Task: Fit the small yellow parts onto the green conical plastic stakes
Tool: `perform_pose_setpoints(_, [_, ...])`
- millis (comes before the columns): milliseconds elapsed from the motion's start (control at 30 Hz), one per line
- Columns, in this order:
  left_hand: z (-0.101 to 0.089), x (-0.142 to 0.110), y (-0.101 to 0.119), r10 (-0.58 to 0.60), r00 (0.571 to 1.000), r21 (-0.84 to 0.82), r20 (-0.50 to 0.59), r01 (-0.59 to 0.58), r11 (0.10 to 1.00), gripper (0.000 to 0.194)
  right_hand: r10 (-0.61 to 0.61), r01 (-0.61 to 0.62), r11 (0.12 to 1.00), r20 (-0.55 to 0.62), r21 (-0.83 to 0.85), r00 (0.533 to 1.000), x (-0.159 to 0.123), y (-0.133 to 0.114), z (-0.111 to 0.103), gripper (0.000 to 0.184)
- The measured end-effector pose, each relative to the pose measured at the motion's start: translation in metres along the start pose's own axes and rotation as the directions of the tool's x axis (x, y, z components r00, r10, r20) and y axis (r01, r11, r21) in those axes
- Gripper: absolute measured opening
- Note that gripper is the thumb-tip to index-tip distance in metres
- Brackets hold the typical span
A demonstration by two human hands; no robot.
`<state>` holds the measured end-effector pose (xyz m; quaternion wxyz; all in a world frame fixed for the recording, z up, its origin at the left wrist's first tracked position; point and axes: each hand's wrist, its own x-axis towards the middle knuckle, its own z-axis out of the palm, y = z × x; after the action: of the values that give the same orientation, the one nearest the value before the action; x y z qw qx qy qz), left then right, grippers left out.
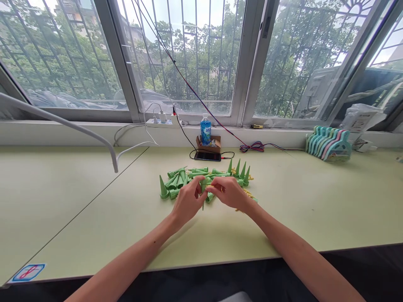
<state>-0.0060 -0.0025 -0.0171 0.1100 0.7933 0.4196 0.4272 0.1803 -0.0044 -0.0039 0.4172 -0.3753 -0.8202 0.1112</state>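
My left hand (pixel 186 203) is closed around a green plastic watering spike (pixel 204 184), its narrow tip pointing down. Against the upper part of that spike, my right hand (pixel 229 192) pinches a small yellow piece (pixel 209 186), mostly covered by the fingers. Behind both hands lies a pile of similar green spikes (pixel 181 179). One spike (pixel 163 188) stands upright at the left end, and several upright spikes (pixel 242 170) stand at the right. Small yellow pieces (pixel 248 193) lie beside my right wrist, partly hidden by it.
A phone (pixel 208 156) with a cable lies behind the pile, before a small cardboard box (pixel 215 144) and a blue bottle (pixel 205 131). Coiled wires (pixel 253 146) lie to the right. Pastel hangers (pixel 329 143) stand far right. A white curved tube (pixel 103 142) reaches over the left tabletop.
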Motion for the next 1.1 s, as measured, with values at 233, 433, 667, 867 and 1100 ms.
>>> perform_pose_setpoints(233, [0.0, 0.0, 0.001, 0.034, 0.999, 0.007, 0.004, -0.034, 0.999, 0.021, -0.028, 0.028, 1.0, -0.009, -0.013, 1.0, 0.0, 0.002, 0.001, 0.035])
perform_pose_setpoints(433, [-0.001, -0.001, 0.003, 0.053, 0.998, 0.009, 0.024, -0.053, 0.999, 0.022, -0.01, 0.01, 0.999, -0.001, -0.048, 1.0, 0.001, -0.001, 0.0, 0.041])
perform_pose_setpoints(667, [-0.002, 0.0, 0.004, 0.058, 0.998, 0.011, 0.033, -0.058, 0.998, 0.023, 0.002, -0.002, 0.999, 0.011, -0.041, 1.0, 0.001, -0.002, 0.0, 0.041])
perform_pose_setpoints(867, [-0.002, 0.001, 0.004, 0.04, 0.999, -0.024, 0.037, -0.039, 0.999, 0.025, 0.015, -0.015, 1.0, -0.016, 0.0, 1.0, 0.0, -0.001, 0.0, 0.043])
perform_pose_setpoints(1100, [-0.004, 0.0, 0.011, 0.0, 1.0, -0.145, 0.006, 0.001, 0.989, 0.034, 0.056, -0.048, 0.997, -0.124, 0.065, 0.991, 0.002, -0.004, -0.001, 0.042])
